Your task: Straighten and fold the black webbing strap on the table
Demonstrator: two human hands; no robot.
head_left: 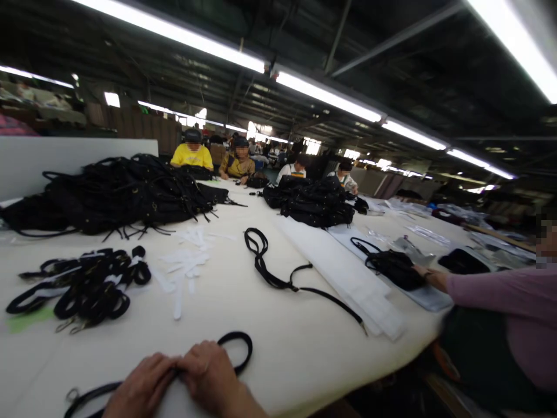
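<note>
- Left hand (pixel 141 389): at the bottom edge of the view, knuckles up, fingers curled down onto a black strap (pixel 237 348) that lies on the tabletop (pixel 270 325); the fingers appear closed on the strap, though the grip itself is hidden beneath the hand.
- Right hand (pixel 209 374): just beside the left hand and touching it, likewise pressed down on the same strap with fingers bent; the contact under the palm is hidden.
- Black strap: emerges right of the right hand as a closed loop, and left of the left hand as a length ending in a small metal ring (pixel 72 396) near the tabletop's front edge.
- Bundle of straps (pixel 87 284): black, with white bands, lying at the left, well apart from the hands.
- White strips (pixel 185 264): scattered loose pieces between the bundle and the tabletop's middle.
- Long loose strap (pixel 278 273): winding across the middle, its thin end reaching a folded white sheet (pixel 348 278).
- Heap of black bags (pixel 117 194): far left; a second heap (pixel 313 203) farther back, centre.
- Co-worker's arm (pixel 491 290): pink sleeve, entering from the right, hand resting on a black bag (pixel 394 268).
- Seated people (pixel 237 159): at the tabletop's far end.
</note>
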